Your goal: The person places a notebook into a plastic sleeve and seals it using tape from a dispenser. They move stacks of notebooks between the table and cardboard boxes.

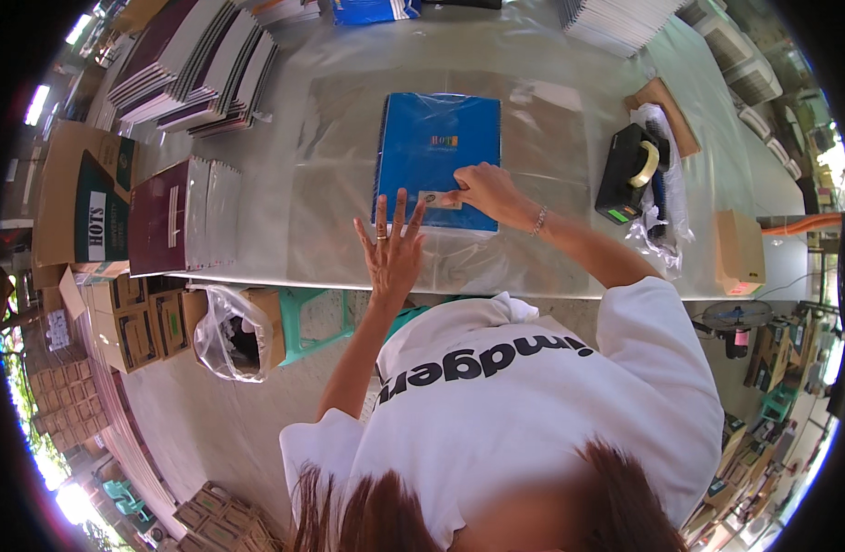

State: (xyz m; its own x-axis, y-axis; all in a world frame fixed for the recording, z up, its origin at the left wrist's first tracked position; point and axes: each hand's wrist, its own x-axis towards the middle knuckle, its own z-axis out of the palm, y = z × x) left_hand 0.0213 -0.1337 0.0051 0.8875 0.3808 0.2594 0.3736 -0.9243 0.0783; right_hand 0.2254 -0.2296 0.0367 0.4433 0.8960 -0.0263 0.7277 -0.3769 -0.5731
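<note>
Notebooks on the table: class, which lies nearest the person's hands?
The blue notebook, lying alone, the right hand over its lower right part and the left hand at its lower left corner; the maroon notebooks are stacked farther left.

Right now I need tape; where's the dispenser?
In the head view, the black tape dispenser sits on the table, to the right of the blue notebook, beside crumpled clear plastic.
</note>
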